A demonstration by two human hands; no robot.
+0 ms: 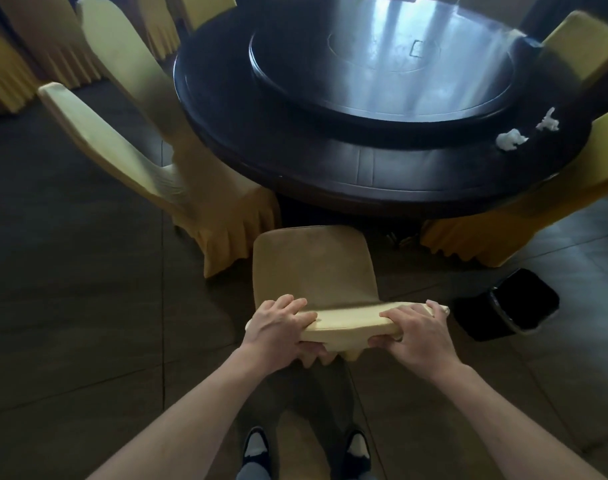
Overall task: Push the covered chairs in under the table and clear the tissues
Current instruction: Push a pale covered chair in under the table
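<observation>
Head view: left hand [280, 325] and right hand [416, 329], each grip clamped on the chair [313, 268] backrest top, seat just short of the desk [295, 161]. Stiff frame, slippery loose cover; grip there.

The far arc of the round dark table [295, 174] runs off the top edge, as does the far side of its glass turntable [382, 64], whose surface is washed out by glare. The yellow-covered chair on the right [503, 223] is cut by the right edge, and the chairs on the left [122, 109] are smeared by blur. Both forearms leave the bottom edge, the thumbs of the left hand [278, 327] and right hand [416, 330] are tucked out of sight beneath the chair back [351, 323], and the two tissues [510, 139] are too small to make out in detail.
</observation>
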